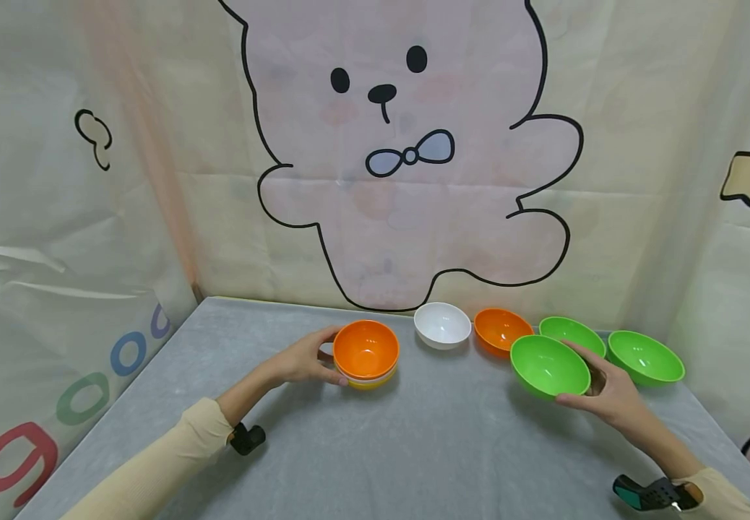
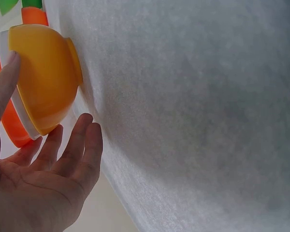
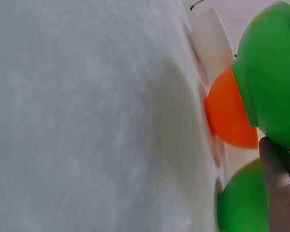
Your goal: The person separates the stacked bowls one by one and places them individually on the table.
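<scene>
On the left half of the table, an orange bowl (image 1: pixel 366 349) is nested over a white bowl (image 2: pixel 21 104) and a yellow bowl (image 2: pixel 46 72). My left hand (image 1: pixel 306 359) grips this stack from its left side, thumb at the near side and fingertips at the far side. At the right, my right hand (image 1: pixel 612 396) holds a green bowl (image 1: pixel 549 366) by its right side, raised over the table with its opening upward. In the right wrist view that green bowl (image 3: pixel 273 72) covers part of an orange bowl (image 3: pixel 230 112) behind it.
Along the table's back edge stand a white bowl (image 1: pixel 442 326), an orange bowl (image 1: pixel 501 331) and two green bowls, one behind the raised bowl (image 1: pixel 570 331) and one farther right (image 1: pixel 646 357). A grey cloth covers the table (image 1: pixel 401 448). A printed curtain (image 1: pixel 381 238) hangs behind it.
</scene>
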Available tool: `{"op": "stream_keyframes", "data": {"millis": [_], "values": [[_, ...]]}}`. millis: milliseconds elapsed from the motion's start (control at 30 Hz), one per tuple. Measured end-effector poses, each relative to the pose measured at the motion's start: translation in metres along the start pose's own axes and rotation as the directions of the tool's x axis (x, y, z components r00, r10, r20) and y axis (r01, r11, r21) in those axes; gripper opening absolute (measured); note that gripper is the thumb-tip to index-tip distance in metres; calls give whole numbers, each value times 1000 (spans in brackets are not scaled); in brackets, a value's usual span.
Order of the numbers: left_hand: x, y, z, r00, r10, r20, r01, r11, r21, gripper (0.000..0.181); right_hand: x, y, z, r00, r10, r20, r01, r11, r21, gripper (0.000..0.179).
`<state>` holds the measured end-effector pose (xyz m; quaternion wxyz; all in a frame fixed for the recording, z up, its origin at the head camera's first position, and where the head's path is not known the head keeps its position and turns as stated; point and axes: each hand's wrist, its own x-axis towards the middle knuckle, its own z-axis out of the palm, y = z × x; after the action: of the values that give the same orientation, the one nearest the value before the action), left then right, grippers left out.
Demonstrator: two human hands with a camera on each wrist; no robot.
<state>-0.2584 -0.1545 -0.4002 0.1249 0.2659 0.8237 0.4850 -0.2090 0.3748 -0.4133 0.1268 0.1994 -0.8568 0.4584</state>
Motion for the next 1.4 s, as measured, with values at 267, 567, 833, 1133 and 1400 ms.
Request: {"op": "stream_keyframes", "data": {"millis": [267,567,833,1133,1400], "values": [[-1,0,1,1000,1,3,-1,1000,-3,85,-21,12,-19,1000,21,-5,-20,999,41,88],[-3,-2,-1,1000,3,2,-3,1000,0,85,-41,27,-46,998,57,-12,-57,998,2,87],[-3,-2,0,1000,9,5,-9,1000,-4,85,-66,44,-73,985,169,-35,-172,976,-136,89],[-2,-2,-1,1000,23,6,-23,1000,0,83,-88,66,-97,975,212,-74,-222,958,-184,87],[-1,-1,-1,1000,24,11,-24,1000,3,84,-97,81,-107,958,257,-127,-282,928,-244,91]]}}
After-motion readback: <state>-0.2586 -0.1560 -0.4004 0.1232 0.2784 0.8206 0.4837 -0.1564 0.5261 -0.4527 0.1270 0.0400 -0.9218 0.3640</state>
